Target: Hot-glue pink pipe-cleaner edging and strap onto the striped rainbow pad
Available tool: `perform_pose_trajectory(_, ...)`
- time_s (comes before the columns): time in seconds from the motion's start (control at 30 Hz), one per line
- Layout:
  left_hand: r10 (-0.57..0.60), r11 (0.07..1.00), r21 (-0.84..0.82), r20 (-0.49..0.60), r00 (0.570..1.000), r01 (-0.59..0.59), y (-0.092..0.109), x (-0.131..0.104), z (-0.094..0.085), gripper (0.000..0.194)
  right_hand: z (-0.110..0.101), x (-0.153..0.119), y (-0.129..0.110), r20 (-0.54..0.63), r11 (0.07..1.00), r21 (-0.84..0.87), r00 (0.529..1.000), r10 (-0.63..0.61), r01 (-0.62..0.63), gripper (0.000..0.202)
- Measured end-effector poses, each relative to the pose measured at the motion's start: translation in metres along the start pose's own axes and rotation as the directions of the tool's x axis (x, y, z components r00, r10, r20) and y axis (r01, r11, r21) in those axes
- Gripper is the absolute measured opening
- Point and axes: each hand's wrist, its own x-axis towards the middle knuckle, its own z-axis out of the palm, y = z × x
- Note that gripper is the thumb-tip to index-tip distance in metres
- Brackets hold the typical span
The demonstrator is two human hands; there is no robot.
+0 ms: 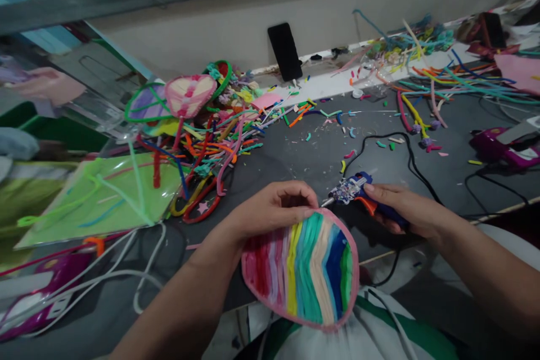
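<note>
My left hand pinches the top edge of a heart-like panel made of coloured pipe cleaners. Its rim is pink, and bent stripes run from red and pink through yellow, teal and cream to blue and green. In my right hand is a blue glue gun with an orange trigger and glue-spattered front. The nozzle points left and sits close to the panel's upper rim near my left fingers; whether it touches cannot be made out.
A tangle of pipe cleaners covers the left part of the dark table, beside a green sheet. A phone leans on the wall. Purple power strips and black cable lie around; cut scraps are scattered in the middle.
</note>
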Motion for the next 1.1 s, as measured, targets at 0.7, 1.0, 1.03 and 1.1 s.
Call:
perform_pose_trajectory(0.7,-0.028,1.000,-0.015,-0.051,0.998,0.027,0.002,0.001,0.003,0.020,0.025,-0.005,-0.009,-0.105,0.945,0.183,0.961,-0.256,0.272,0.043)
perform_pose_trajectory(1.0,0.021,0.998,0.060,-0.071,0.997,-0.017,0.002,0.003,0.005,0.021,0.069,-0.003,-0.013,-0.208,0.931,0.178,0.937,-0.280,0.318,0.064)
perform_pose_trajectory(1.03,0.024,0.998,0.068,-0.073,0.997,-0.019,0.001,0.003,0.005,0.022,0.073,-0.003,-0.014,-0.218,0.931,0.188,0.937,-0.271,0.313,0.065)
perform_pose_trajectory(1.1,0.024,0.997,0.070,-0.077,0.997,-0.018,0.000,0.004,0.005,0.023,0.081,-0.003,-0.016,-0.246,0.928,0.206,0.934,-0.258,0.310,0.068)
